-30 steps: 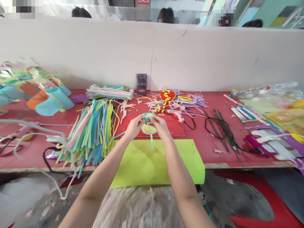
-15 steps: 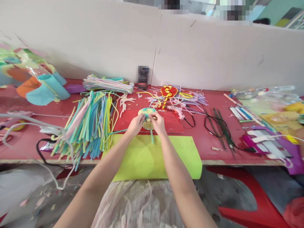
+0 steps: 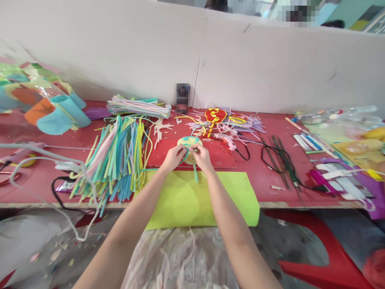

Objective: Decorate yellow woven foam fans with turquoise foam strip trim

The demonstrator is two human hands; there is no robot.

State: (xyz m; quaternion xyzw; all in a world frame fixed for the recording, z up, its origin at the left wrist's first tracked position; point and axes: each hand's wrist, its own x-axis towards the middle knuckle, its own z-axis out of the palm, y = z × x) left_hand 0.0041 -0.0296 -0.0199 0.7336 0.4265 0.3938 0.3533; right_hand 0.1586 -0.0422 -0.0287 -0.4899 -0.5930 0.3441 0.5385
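Over the red board, both my hands meet at a round pale-yellow coiled pipe-cleaner piece with teal trim on its top. My left hand is closed, thumb and forefinger pinching a thin teal pipe cleaner that curves in a loop at the piece's left side. Close beside it, my right hand is closed in a pinch at the same strand; its fingers hide the exact hold. A short teal stem hangs below the piece, between my wrists.
A yellow-green sheet overhangs the table's front edge. Left lies a large bundle of pipe cleaners. A pink glue gun and a red-and-yellow piece lie behind my hands. Cables and a power strip are at right.
The teal strand now shows as a loop between my hands. My fingers have shifted slightly at the coiled piece, and the whole view has moved a little.
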